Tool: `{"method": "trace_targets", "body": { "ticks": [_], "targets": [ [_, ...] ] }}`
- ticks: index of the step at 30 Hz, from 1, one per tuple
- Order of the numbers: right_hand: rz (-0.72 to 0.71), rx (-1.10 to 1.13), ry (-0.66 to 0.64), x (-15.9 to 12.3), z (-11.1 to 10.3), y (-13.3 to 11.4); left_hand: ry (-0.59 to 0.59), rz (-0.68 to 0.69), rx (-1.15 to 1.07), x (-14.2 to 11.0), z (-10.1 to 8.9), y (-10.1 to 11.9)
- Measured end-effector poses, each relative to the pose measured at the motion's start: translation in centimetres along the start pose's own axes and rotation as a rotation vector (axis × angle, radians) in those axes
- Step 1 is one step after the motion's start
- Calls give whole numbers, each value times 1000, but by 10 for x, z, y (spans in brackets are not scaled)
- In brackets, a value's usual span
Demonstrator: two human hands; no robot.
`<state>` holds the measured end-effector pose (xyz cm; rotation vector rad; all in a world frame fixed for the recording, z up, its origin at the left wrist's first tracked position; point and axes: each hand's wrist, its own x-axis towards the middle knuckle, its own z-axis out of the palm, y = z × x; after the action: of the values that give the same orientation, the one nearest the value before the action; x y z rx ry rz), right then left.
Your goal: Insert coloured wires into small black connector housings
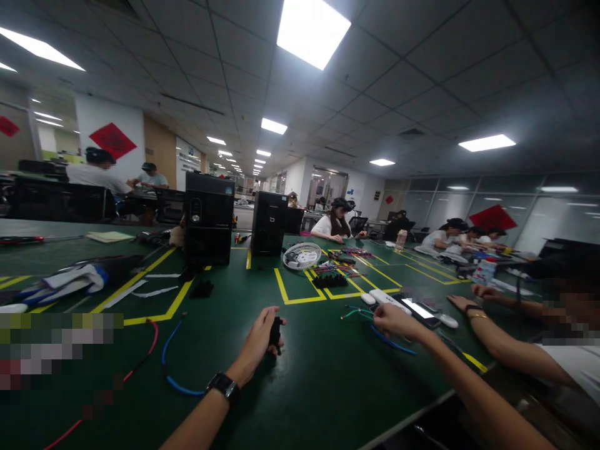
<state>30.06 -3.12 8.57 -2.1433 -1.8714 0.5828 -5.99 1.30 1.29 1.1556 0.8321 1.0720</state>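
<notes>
My left hand (262, 334), with a watch on its wrist, is closed around a small black bundle (275, 332); its exact kind does not show. Farther right, my right hand (392, 320) reaches over the table with its fingers pinched at a thin green cord (359, 312). Under that hand lies a blue cable (396, 344). A second blue cable (165, 362) curves on the table left of my left hand, beside a red cable (152, 342). More small black pieces (330, 281) lie in a pile past my hands.
Two black computer towers (209, 219) stand toward the back. Near them are a white basket (302, 256) and a heap of coloured cables (347, 262). A lit phone (419, 310) lies beyond my right hand. At right, a co-worker's forearm (497, 340) rests on the green table (309, 387).
</notes>
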Motion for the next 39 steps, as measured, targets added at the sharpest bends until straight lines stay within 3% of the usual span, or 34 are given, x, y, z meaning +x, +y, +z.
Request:
{"method": "trace_targets", "body": {
  "ticks": [5,11,15,18,22,25,30,34,39],
  "targets": [
    [-23,294,47,-12,-15,2,12,4,-3,2,0,-1],
    [-119,547,58,-24,-14,5,6,1,-20,4,-2,-4],
    [-190,616,29,-36,-6,-7,4,-3,-15,5,-2,-5],
    [-259,502,33,-45,16,-19,11,-4,-11,5,-1,-4],
    [-423,20,80,-54,49,-25,11,-16,-30,4,-1,-4],
    [-469,-200,71,-54,58,-25,9,-11,-30,4,-2,-4],
    [-337,-251,178,-29,56,-37,-1,-18,-49,3,1,-2],
    [-163,-274,216,9,71,-61,5,-23,-139,4,2,-3],
    [-182,-377,218,30,100,-94,27,16,-228,12,-3,-10]
  ]
}}
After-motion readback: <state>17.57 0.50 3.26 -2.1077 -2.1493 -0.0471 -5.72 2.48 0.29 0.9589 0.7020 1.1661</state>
